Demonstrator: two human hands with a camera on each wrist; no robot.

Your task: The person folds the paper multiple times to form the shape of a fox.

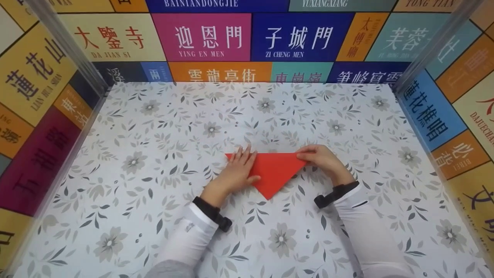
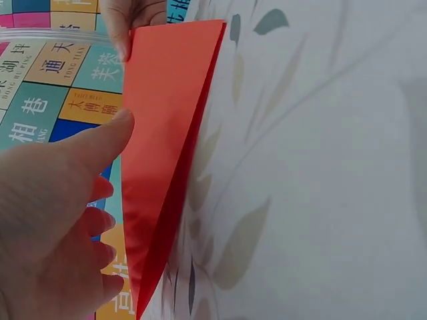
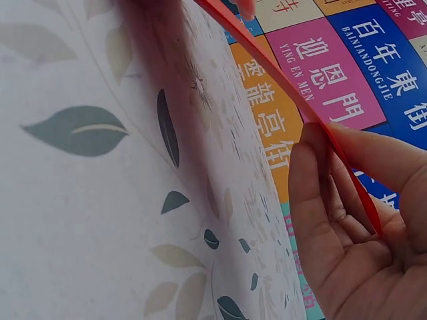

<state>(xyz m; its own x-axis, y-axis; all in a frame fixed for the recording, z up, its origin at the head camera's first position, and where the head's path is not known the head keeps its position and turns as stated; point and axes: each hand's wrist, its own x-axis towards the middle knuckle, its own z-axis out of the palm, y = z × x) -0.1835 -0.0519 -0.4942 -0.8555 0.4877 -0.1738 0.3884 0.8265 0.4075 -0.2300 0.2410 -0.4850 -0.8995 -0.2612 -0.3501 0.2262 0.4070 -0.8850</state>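
Folded red paper triangle (image 1: 274,172) on the floral worktop (image 1: 154,154).
Left hand (image 1: 237,170) presses it flat, fingers straight; right hand (image 1: 322,159) pinches its right corner.

light: bright, even, overhead | shadows: faint | head view: sharp, edges bowed | wrist views: soft close up

We see open bench (image 1: 154,154) on every side of the paper (image 1: 274,172). 3 walls close it in: left wall (image 1: 38,96), back wall (image 1: 239,38) and right wall (image 1: 455,96). Only the near edge lets arms through.
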